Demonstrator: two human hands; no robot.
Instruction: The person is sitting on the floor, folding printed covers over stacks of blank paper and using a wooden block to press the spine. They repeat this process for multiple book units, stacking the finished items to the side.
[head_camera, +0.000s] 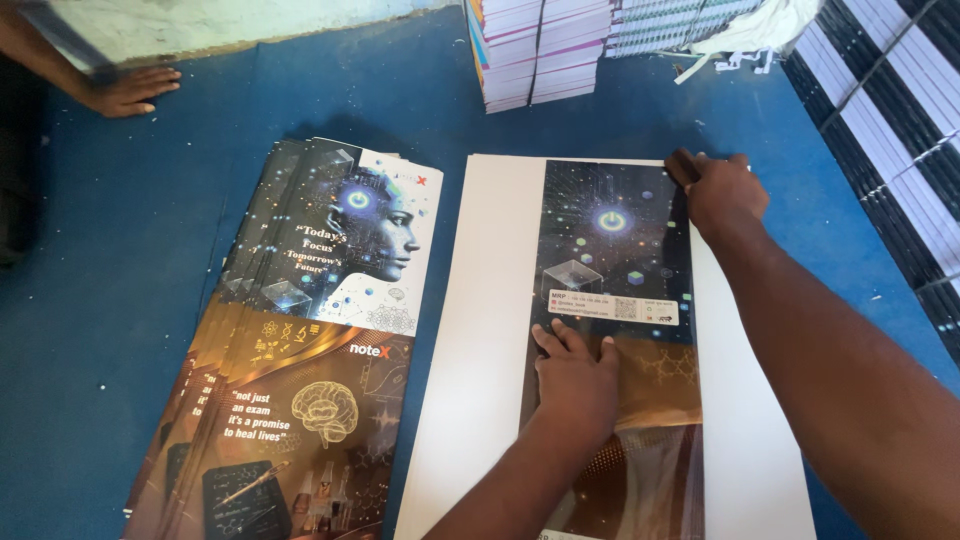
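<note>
**Both hands flat on a glossy strip laid over white sheets**

Head view, looking down on a blue tabletop (130, 260). A stack of large white sheets (480, 330) lies at centre; its near edge runs out of the bottom of the frame. On top of it lies a long, dark printed cover strip (612, 260), glossy, with a glowing circle near its far end, a pale label band across the middle and a brown-gold patch lower down. The strip's near end is also cut off by the frame.

Left hand (575, 385): palm down, fingers spread, pressing on the strip just below the label band. It covers part of the gold area.

Right hand (722, 192): at the strip's far right corner, fingers curled over the edge. Whether the fingertips pinch the strip or only press it down cannot be made out; the thumb is hidden.

Left of the sheets, well apart from both hands, is a fanned pile of printed covers (310, 340), showing a face in profile above and a brain drawing below. Only the top cover shows fully; the lower ones peek out along the left side, and the pile's near end is cropped.

At the far edge stand bundles of bound books (540, 50), tops cut off. Striped stacks (890, 120) line the right side. Another person's hand (125, 92) rests flat at top left, with the arm mostly out of frame.
</note>
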